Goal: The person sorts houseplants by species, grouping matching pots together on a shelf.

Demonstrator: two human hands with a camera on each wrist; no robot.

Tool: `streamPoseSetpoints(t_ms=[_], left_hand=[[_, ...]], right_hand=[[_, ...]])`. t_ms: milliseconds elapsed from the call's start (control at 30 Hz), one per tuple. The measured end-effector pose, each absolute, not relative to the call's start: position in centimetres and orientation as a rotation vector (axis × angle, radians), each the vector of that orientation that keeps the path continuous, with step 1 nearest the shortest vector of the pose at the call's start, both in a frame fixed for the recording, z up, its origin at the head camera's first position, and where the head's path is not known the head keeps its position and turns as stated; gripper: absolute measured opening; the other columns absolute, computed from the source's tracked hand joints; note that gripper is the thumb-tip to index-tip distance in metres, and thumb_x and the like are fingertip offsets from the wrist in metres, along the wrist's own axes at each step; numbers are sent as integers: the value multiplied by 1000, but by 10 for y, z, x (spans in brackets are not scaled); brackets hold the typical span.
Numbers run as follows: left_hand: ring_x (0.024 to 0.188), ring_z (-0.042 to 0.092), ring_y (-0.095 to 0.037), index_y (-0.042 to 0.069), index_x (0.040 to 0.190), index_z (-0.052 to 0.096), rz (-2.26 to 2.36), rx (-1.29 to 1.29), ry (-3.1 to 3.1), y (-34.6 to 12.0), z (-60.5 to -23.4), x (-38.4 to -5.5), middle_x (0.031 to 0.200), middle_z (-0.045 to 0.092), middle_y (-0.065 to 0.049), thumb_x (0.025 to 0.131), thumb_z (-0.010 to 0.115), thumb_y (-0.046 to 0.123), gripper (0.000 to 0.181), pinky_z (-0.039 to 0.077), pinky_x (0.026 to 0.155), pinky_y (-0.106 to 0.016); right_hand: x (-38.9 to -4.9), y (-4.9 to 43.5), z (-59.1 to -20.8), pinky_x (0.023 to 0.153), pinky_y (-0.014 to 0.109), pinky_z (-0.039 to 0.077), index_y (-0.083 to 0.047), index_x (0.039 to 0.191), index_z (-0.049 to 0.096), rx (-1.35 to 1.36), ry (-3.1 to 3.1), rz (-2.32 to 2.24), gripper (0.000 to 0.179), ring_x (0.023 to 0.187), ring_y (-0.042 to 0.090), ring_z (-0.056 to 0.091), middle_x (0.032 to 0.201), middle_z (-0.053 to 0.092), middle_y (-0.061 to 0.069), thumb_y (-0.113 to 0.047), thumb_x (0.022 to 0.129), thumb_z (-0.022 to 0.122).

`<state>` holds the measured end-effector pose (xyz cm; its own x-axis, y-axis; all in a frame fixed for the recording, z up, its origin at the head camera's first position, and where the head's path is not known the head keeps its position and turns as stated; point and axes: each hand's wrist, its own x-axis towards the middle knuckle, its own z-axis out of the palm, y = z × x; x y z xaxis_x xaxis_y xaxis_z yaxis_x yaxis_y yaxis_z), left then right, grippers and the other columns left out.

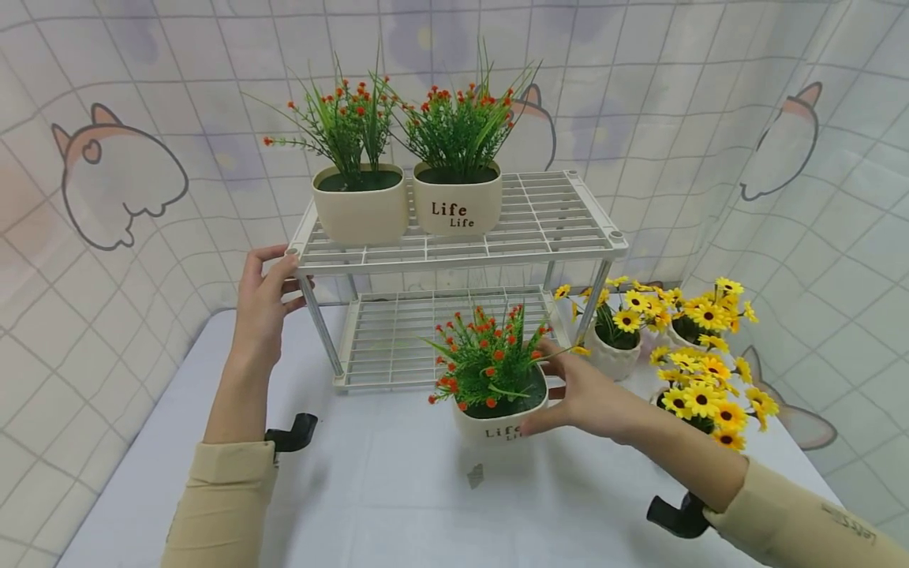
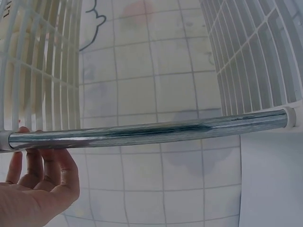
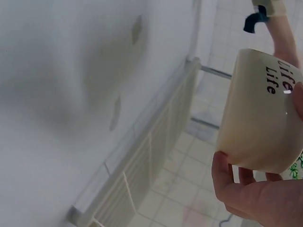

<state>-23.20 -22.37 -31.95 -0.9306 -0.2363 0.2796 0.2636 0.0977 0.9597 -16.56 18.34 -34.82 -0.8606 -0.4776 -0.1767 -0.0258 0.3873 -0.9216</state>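
My right hand [image 1: 589, 394] grips a cream oval flowerpot [image 3: 260, 118] marked "Life", with red artificial flowers [image 1: 490, 355] and green leaves, thumb on the front and fingers round its right end. The pot is held above the table, in front of the lower tier of a white two-tier rack [image 1: 554, 213]. At the rack's upper left corner, my left hand [image 1: 264, 296] holds on, its fingers curled by the top of the metal post [image 2: 156, 133]. Two similar pots, a left one [image 1: 362, 209] and a lettered one [image 1: 458, 201], stand side by side on the top tier.
Right of the rack stand several small white pots with yellow flowers [image 1: 703, 398], one white pot [image 1: 615, 355] close to the right front post. A white cloth covers the table [image 1: 398, 505]. Behind hangs a checked curtain [image 1: 234, 47] with cartoon animals.
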Motion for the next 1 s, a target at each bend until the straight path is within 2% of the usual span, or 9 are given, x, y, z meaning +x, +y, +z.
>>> streamPoseSetpoints(t_ms=[367,533,733,867,1000], left_hand=[[102,61,-18,20,135,49,-1842,2,-2080,-226,-317,-232,111,63,0,108,51,41,35,46,90,-36],[101,62,-17,20,133,49,-1831,0,-2108,-228,-315,-231,111,63,0,108,50,42,33,47,90,-36],[101,63,-16,21,133,48,-1819,-10,-2127,-228,-314,-229,112,63,1,108,50,43,34,46,90,-36],[101,63,-16,20,134,48,-1826,-22,-2128,-228,-314,-229,112,64,1,107,51,44,35,46,90,-36],[101,63,-16,21,133,49,-1834,-28,-2122,-229,-314,-230,111,64,1,107,52,44,35,46,90,-36]], right_hand=[[-159,207,-313,92,50,54,-7,161,14,-440,2252,-1523,113,122,40,60,144,49,23,-17,79,91],[-156,216,-300,90,48,55,-1,156,22,-418,2268,-1538,103,116,37,63,139,50,23,-16,80,90],[-156,226,-284,90,48,54,-2,154,26,-462,2268,-1590,94,117,37,62,144,46,21,-13,83,86],[-156,234,-269,90,45,54,-1,151,31,-487,2347,-1566,86,118,34,62,144,52,17,-14,85,85],[-161,241,-255,92,38,54,-7,154,32,-542,2444,-1502,85,122,29,62,145,55,11,-15,87,84]])
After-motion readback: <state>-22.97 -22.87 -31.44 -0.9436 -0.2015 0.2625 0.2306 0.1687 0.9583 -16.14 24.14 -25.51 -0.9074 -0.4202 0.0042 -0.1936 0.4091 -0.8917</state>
